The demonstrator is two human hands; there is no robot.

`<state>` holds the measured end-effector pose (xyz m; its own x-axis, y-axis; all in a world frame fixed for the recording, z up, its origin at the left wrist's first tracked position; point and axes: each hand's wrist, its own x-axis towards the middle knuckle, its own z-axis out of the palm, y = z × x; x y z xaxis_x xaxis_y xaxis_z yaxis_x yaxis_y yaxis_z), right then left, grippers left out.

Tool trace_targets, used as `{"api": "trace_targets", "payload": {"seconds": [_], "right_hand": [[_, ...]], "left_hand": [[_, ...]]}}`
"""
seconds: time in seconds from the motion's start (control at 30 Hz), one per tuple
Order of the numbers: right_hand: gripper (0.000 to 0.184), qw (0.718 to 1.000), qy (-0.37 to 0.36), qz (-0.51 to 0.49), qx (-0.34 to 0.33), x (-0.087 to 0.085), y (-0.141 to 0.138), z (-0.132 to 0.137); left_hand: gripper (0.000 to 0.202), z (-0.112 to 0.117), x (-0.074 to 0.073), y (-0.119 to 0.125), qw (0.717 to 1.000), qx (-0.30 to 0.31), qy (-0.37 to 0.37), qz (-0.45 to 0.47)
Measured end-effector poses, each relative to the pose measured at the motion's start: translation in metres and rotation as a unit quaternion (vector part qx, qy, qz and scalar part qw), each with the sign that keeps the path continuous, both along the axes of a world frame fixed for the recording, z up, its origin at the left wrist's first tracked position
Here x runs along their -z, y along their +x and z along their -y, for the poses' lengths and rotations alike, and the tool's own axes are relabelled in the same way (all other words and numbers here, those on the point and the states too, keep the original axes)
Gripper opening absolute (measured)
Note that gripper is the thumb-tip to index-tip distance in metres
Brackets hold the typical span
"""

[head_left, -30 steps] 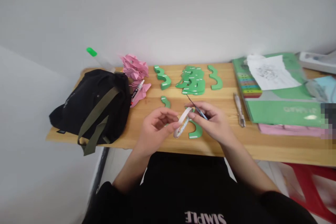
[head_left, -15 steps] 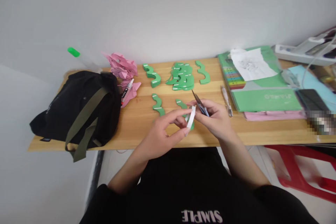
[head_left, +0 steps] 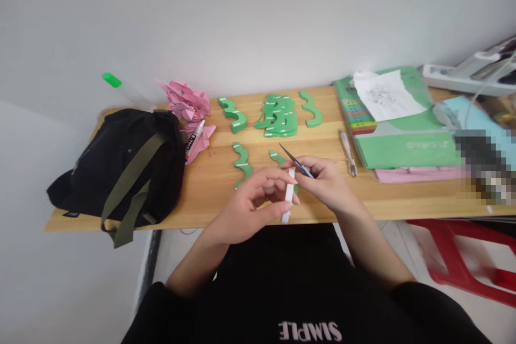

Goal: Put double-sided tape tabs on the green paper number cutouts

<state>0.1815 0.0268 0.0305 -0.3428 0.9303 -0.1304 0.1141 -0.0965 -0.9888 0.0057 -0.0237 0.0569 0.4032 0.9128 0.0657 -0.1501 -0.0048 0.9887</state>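
A narrow white strip (head_left: 289, 196), perhaps tape, is pinched upright between the thumb and fingers of my left hand (head_left: 258, 199). My right hand (head_left: 325, 180) grips a pair of scissors (head_left: 300, 165), blades pointing up and to the left; its fingertips are close to the strip's top end. Under and behind the hands lies a green wavy paper piece (head_left: 278, 158), partly covered. Another green wavy piece (head_left: 242, 158) with white strips on it is left of that. Farther back are a pile of green wavy pieces (head_left: 278, 115) and two separate wavy stacks, one on each side.
Pink paper pieces (head_left: 185, 99) and a glue tube (head_left: 195, 140) lie beside a black bag (head_left: 129, 166) at the left. To the right are a pen (head_left: 348, 153), a green folder (head_left: 403, 153) with a crumpled white paper (head_left: 387, 97), and a power strip (head_left: 455, 79). A red stool (head_left: 439, 252) stands below.
The white strip has moved slightly down and toward me, now more upright. The scissors have swung left and flatter, their tips now farther left. The things on the table stay put.
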Motion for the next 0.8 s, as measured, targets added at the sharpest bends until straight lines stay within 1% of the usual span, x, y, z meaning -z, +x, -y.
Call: {"api": "trace_targets", "payload": {"seconds": [0.03,0.1,0.17,0.2,0.27,0.37,0.47,0.63,0.8], "right_hand": [[0.032,1.000,-0.001,0.002,0.004,0.001,0.001,0.000],[0.040,1.000,0.000,-0.004,0.023,0.002,0.007,-0.001],[0.041,0.999,0.017,-0.010,0.035,0.000,0.017,-0.002],[0.044,0.999,0.031,0.000,0.029,-0.002,0.023,-0.003],[0.051,0.996,0.070,0.049,-0.007,-0.009,0.034,-0.004],[0.048,0.979,0.118,0.147,-0.081,-0.023,0.043,-0.005],[0.048,0.961,0.143,0.197,-0.128,-0.034,0.044,-0.005],[0.049,0.945,0.165,0.229,-0.163,-0.039,0.040,-0.003],[0.050,0.945,0.177,0.221,-0.163,-0.043,0.036,-0.003]], "left_hand": [[0.024,-0.001,0.000,0.000,0.999,-0.003,-0.023,0.031],[0.030,-0.003,0.001,0.000,0.995,-0.026,-0.066,0.073],[0.035,-0.005,0.001,0.000,0.989,-0.064,-0.106,0.079],[0.037,-0.006,0.001,0.000,0.986,-0.080,-0.123,0.074],[0.039,-0.007,0.001,0.001,0.983,-0.100,-0.144,0.062],[0.040,-0.007,0.001,0.002,0.984,-0.090,-0.145,0.050],[0.040,-0.006,0.002,0.002,0.988,-0.065,-0.135,0.035],[0.039,-0.003,0.004,0.000,0.993,-0.040,-0.107,0.015],[0.040,-0.003,0.003,0.001,0.993,-0.043,-0.106,-0.002]]}}
